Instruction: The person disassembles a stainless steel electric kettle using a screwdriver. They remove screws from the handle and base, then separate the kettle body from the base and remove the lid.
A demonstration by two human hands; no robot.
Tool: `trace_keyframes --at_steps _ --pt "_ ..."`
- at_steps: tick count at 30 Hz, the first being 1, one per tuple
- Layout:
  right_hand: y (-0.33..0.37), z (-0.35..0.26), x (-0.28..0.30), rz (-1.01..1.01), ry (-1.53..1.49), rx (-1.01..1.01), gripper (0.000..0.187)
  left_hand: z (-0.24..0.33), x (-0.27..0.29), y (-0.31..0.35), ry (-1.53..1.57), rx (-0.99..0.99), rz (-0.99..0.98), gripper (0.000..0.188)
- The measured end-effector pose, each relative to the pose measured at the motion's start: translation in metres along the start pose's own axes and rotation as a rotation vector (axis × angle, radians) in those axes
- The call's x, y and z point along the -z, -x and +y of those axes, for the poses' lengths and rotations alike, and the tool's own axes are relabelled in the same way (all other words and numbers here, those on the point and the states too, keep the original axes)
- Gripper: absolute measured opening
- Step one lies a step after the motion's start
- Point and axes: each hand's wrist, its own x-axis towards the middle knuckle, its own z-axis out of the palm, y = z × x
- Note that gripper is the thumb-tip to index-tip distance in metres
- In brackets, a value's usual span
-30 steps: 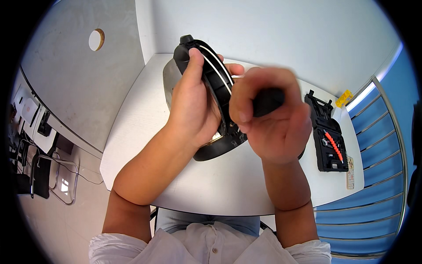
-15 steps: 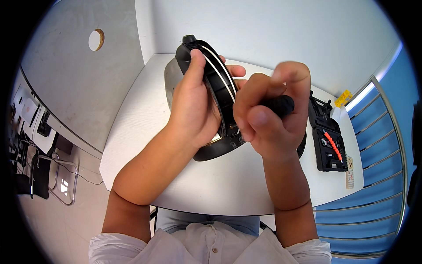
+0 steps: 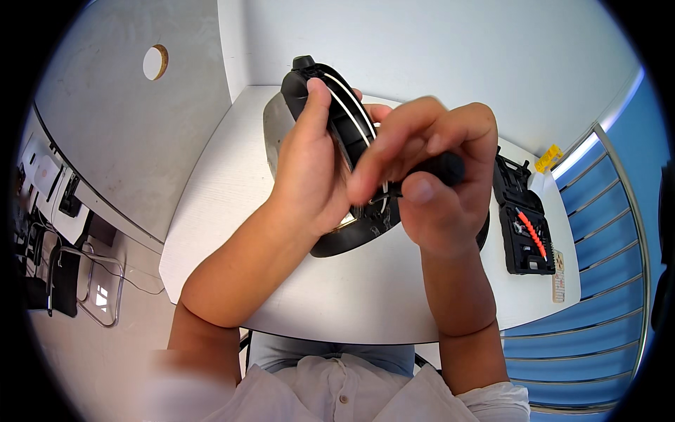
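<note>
My left hand (image 3: pixel 306 162) is wrapped round the black handle of a grey metal appliance (image 3: pixel 275 137), which looks like an electric kettle. Its thumb lies on the near side and some fingertips show behind. The handle's hollow (image 3: pixel 344 133) is exposed, with two white wires (image 3: pixel 351 104) running along it. Below is a wide black base (image 3: pixel 351 239). My right hand (image 3: pixel 443 204) holds a screwdriver by its black grip (image 3: pixel 444 169), thumb on one side and fingers curled loosely over it. The shaft points left at the handle's lower end; its tip is hard to make out.
The appliance is above a white table (image 3: pixel 239 232). On the right lie an open black tool case (image 3: pixel 524 239) with an orange flexible shaft (image 3: pixel 532 235), a small pale card (image 3: pixel 559 285) and a yellow item (image 3: pixel 548 158). Metal railing (image 3: pixel 612 239) stands beyond the table's right edge.
The fingers of my right hand have swung left and opened out along the screwdriver, exposing more of its shaft. My left hand and the appliance have hardly moved.
</note>
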Motion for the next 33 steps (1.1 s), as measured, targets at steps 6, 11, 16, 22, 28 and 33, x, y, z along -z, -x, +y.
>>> trace_keyframes --at_steps 6,11,16,22,28,33 --pt "0.0 -0.005 0.007 -0.161 0.143 -0.076 0.046 0.001 0.003 0.0 0.002 -0.012 -0.021 0.039" --pt "0.0 -0.009 0.008 -0.176 0.217 -0.18 0.041 0.0 -0.001 0.0 -0.019 -0.017 0.016 0.04" --pt "0.0 0.005 0.009 -0.116 0.22 0.051 0.027 0.0 -0.001 0.001 0.023 0.021 -0.024 0.041" --pt "0.003 -0.003 0.003 -0.006 0.185 -0.005 0.03 -0.001 -0.003 0.002 -0.034 -0.012 0.008 0.04" --pt "-0.001 -0.008 0.011 -0.218 0.181 -0.091 0.049 0.001 0.003 -0.002 -0.06 -0.031 0.005 0.039" --pt "-0.003 -0.004 0.013 -0.129 0.248 -0.003 0.03 0.007 0.007 -0.003 0.052 0.039 -0.096 0.039"
